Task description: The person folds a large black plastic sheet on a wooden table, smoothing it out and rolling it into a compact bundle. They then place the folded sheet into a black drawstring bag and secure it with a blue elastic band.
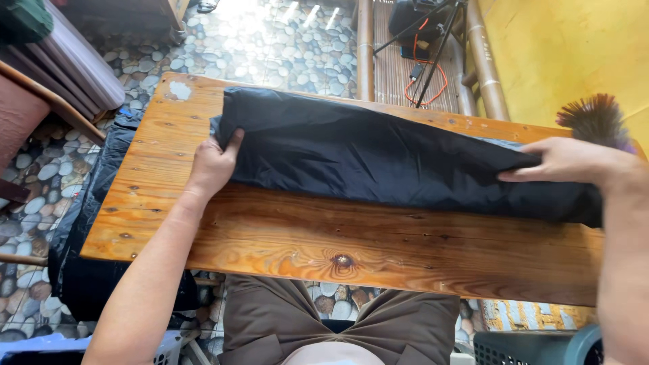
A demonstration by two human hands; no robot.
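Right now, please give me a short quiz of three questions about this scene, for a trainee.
1. True or false: the black cloth lies folded on the wooden table.
2. Which hand grips the cloth's end by its edge? A left hand B right hand
3. Fill in: the right hand lies ____ on the cloth.

Key: 1 true; 2 A; 3 flat

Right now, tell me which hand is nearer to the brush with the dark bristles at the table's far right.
Right. The right hand rests on the black cloth just below-left of the brush; the left hand grips the cloth's opposite end, far across the wooden table.
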